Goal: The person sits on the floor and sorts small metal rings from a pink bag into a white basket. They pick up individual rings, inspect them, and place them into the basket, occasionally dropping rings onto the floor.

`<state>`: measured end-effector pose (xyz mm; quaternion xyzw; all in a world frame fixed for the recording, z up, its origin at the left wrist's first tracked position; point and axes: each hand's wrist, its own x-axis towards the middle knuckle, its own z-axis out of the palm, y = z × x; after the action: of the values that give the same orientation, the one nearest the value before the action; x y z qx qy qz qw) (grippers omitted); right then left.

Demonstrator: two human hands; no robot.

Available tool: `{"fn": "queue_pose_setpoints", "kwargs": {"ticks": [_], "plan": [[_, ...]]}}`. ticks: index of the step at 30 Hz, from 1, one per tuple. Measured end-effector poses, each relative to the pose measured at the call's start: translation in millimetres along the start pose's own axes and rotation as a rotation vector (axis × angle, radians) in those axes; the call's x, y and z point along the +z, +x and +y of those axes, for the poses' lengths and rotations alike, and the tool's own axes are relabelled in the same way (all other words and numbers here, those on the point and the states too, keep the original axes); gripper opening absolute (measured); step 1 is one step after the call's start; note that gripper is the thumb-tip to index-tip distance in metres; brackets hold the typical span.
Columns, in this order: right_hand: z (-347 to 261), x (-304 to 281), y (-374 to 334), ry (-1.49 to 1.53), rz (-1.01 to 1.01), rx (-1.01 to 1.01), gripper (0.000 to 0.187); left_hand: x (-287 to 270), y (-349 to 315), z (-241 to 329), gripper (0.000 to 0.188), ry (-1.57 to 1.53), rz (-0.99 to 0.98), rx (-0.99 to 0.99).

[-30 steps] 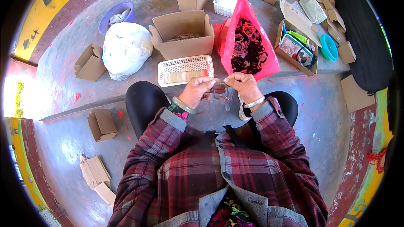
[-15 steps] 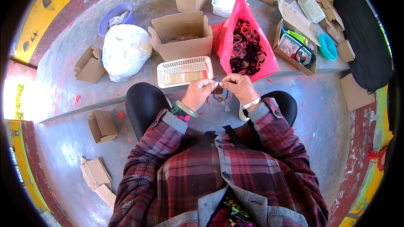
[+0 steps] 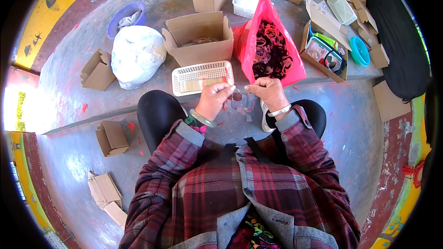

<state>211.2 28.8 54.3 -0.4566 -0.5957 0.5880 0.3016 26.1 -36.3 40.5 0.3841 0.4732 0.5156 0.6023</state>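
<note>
At the bottom of the frame a person in a plaid shirt is sitting on a grey concrete floor (image 3: 360,124), knees apart, and is bringing both hands together just above the centre. The left hand (image 3: 213,99), a pale bangle on its wrist, is pinching its fingers shut on the left end of a small clear plastic packet (image 3: 240,102); the right hand (image 3: 269,93), wearing a silvery bracelet, is closing its fingers on the right end, so the packet is hanging between the two hands, over the gap between the knees. Just beyond the left hand a white plastic basket (image 3: 203,77) is resting on a raised ledge. Beside it, beyond the right hand, a pink bag (image 3: 271,46) is lying open, showing dark hair ties. Behind the basket an open cardboard box (image 3: 199,37) is standing, and to its left a white sack (image 3: 136,55).
</note>
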Motion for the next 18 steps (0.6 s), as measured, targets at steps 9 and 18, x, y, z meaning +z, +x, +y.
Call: {"fn": "queue_pose_setpoints", "kwargs": {"ticks": [9, 18], "plan": [[-8, -2, 0, 0.192, 0.044, 0.003, 0.020, -6, 1, 4, 0.018, -0.017, 0.064, 0.073], [8, 6, -1, 0.102, -0.082, -0.090, 0.013, 4, 0, -5, 0.018, 0.063, 0.027, 0.046]]}}
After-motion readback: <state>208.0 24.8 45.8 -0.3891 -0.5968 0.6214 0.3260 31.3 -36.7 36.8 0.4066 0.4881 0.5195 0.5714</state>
